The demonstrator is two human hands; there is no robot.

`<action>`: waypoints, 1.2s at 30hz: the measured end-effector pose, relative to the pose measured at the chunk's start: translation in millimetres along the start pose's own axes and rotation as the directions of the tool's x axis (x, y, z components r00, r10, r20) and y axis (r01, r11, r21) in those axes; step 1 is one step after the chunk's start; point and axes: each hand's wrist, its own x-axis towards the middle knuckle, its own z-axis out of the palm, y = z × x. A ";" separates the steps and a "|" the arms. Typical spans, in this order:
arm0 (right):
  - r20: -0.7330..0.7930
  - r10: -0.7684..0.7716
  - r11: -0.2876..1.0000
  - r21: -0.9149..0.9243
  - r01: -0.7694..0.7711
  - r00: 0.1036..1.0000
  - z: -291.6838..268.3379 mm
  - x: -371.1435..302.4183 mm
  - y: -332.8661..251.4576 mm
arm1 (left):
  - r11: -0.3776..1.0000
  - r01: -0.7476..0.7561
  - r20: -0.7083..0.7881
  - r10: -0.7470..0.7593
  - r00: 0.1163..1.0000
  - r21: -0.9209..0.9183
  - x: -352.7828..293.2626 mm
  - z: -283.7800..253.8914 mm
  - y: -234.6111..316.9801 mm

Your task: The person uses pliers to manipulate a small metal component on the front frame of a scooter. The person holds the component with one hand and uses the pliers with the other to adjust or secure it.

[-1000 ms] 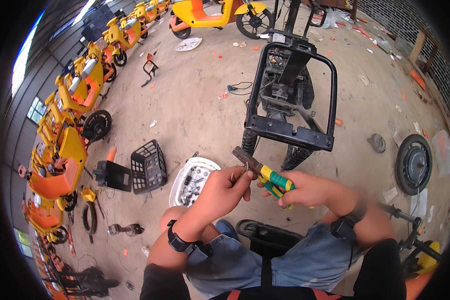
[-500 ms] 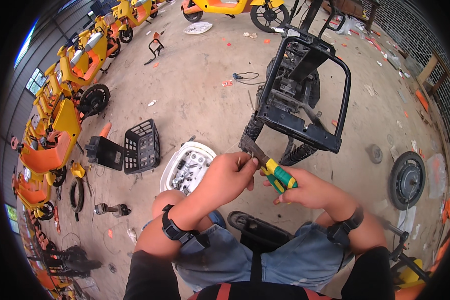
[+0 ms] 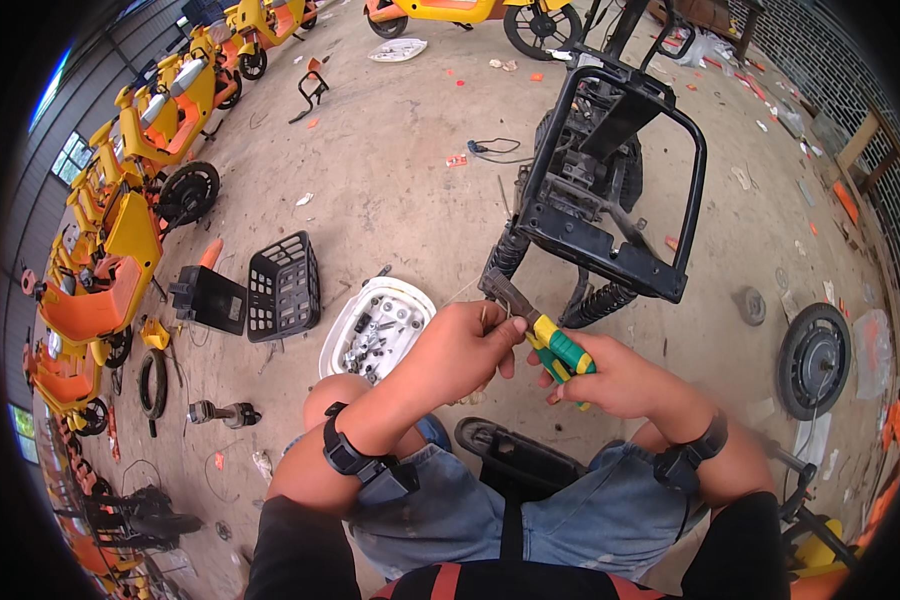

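Right grip wrapped round green-and-yellow-handled metal pliers, I judged them stiff, weighty, best held by the handles; my left grip pinched a thin, indistinct piece.

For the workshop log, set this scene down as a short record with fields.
Right hand: gripping pliers, green and yellow handles
Left hand: fingers pinched together beside the pliers' head; any piece between them is too small to identify
Ahead: black frame
Left side: white tray of small parts, black crate, row of scooters
Right side: wheel
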 end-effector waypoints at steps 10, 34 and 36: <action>-0.118 -0.022 0.999 0.033 0.027 0.993 8.9 3.2 7.7 | 0.999 -0.019 0.006 0.019 1.000 0.035 0.1 1.3 4.1; -0.191 -0.183 0.983 -0.011 0.185 0.964 12.6 3.2 20.1 | 0.988 -0.141 -0.036 0.139 0.990 -0.063 4.7 2.6 -2.9; -0.196 -0.168 0.985 0.013 0.174 0.966 13.8 2.6 15.7 | 0.985 -0.149 -0.030 0.147 0.989 -0.082 6.8 2.8 -5.4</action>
